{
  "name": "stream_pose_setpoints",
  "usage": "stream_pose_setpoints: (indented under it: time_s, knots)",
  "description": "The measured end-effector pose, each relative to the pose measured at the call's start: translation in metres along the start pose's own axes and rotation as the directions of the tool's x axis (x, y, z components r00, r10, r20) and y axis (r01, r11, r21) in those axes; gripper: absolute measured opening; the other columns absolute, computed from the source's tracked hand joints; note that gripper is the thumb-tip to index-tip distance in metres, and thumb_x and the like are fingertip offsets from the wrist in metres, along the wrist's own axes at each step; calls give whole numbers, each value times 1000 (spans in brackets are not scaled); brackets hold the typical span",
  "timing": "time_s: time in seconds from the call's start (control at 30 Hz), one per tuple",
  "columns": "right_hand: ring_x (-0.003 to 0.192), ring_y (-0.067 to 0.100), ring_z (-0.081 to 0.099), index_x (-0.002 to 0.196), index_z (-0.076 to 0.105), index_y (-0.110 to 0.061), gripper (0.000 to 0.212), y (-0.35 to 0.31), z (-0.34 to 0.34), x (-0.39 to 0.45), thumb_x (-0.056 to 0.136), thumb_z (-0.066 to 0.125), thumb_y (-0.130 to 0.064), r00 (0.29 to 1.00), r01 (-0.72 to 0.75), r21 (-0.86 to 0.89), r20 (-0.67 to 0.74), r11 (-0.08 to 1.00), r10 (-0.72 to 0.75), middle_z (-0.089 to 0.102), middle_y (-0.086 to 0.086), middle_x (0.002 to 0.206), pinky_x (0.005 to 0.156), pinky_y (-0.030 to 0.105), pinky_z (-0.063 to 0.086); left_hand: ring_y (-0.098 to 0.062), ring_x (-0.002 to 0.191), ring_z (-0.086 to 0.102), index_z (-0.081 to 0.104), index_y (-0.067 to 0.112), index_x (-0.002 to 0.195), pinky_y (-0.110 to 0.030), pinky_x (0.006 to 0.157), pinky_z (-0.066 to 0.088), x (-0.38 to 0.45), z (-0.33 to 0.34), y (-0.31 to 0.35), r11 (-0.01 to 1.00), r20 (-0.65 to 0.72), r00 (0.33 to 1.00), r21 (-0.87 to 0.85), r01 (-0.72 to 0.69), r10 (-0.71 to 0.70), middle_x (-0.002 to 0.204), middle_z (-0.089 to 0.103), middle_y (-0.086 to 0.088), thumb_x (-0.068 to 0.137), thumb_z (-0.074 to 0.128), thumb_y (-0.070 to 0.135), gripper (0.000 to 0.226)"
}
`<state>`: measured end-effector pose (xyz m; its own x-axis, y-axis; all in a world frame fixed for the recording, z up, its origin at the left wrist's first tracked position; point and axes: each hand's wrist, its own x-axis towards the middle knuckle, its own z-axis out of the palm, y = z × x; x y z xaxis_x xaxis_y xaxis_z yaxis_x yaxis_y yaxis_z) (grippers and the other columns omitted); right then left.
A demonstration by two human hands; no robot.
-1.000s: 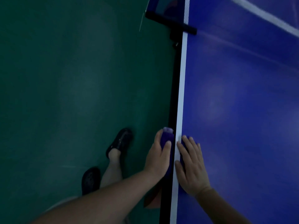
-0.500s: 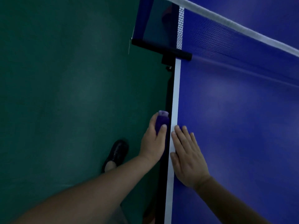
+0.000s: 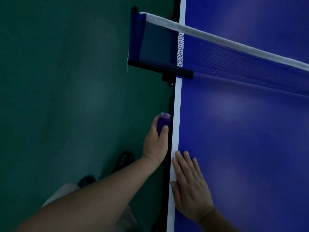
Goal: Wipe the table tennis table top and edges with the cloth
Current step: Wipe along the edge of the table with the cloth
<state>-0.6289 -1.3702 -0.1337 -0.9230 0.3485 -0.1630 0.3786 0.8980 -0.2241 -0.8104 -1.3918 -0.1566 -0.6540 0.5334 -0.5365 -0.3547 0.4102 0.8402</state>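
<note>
Head view: the left hand (image 3: pixel 156 141) grips a bunched purple cloth (image 3: pixel 163 122) against the dark side edge of the blue tabletop (image 3: pixel 242 148), near the net (image 3: pixel 217 52). The right hand (image 3: pixel 190 186) lies flat, fingers straight, on the white sideline.

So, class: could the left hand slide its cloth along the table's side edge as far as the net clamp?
Probably yes. The left hand grips the purple cloth against the side edge, and nothing shows on that edge before the net clamp.
</note>
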Motion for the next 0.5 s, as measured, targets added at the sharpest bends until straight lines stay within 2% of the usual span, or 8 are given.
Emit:
stream_pose_setpoints:
  time_s: [0.07, 0.1, 0.17, 0.2, 0.33, 0.4, 0.5]
  knots:
    - [152, 30, 20, 153, 29, -6, 57, 0, -1, 1, 105, 25, -36, 1000, 4, 11, -11, 1000, -4, 22, 8, 165, 122, 46, 17, 8, 110, 55, 42, 62, 126, -17, 94, 40, -10, 0, -6, 1000, -4, 1000, -18, -17, 17, 125, 58, 30, 98, 42, 42, 34]
    - [152, 30, 20, 153, 29, -6, 57, 0, -1, 1, 105, 25, -36, 1000, 4, 12, -13, 1000, -4, 21, 7, 165, 123, 45, 17, 10, 115, 52, 43, 54, 132, -12, 96, 38, -21, 0, -12, 999, -3, 999, -22, -32, 32, 129, 56, 31, 95, 40, 46, 38]
    - [152, 30, 21, 153, 30, -6, 56, 0, 0, 1, 105, 25, -36, 1000, 3, 21, -12, 1000, -3, 21, 7, 165, 123, 45, 16, 14, 120, 48, 46, 48, 134, -4, 96, 33, -40, -2, -24, 998, 15, 998, -32, -53, 53, 130, 53, 35, 91, 38, 51, 44]
    - [152, 30, 21, 153, 30, -7, 56, -1, 0, 0, 106, 25, -36, 1000, 3, 28, -11, 1000, -3, 21, 7, 165, 123, 46, 17, 14, 119, 48, 47, 49, 133, -5, 95, 33, -42, -2, -27, 998, 22, 999, -34, -49, 50, 129, 53, 35, 90, 38, 52, 44]
    - [152, 28, 21, 154, 28, -9, 56, 2, -2, 2, 106, 27, -38, 1000, 13, 66, -22, 998, -11, 21, 4, 165, 121, 45, 20, 20, 105, 50, 46, 53, 129, -16, 91, 38, -12, -2, -11, 999, 25, 999, -45, 22, -21, 116, 56, 39, 95, 42, 44, 35]
    - [152, 29, 22, 153, 29, -9, 57, 3, -3, 5, 106, 31, -39, 998, -13, 110, -56, 994, 19, 23, 4, 165, 122, 43, 19, 20, 97, 51, 47, 53, 126, -14, 85, 39, 10, -1, 9, 999, 31, 999, -32, 10, -9, 109, 57, 38, 100, 44, 37, 30]
    - [151, 32, 21, 152, 30, -8, 56, 13, -11, 32, 104, 38, -36, 992, -16, 94, -126, 995, 28, 24, 8, 164, 124, 43, 16, 15, 89, 55, 45, 63, 109, -15, 80, 40, 41, -1, 36, 999, 6, 999, -32, -40, 40, 100, 57, 41, 101, 46, 31, 32]
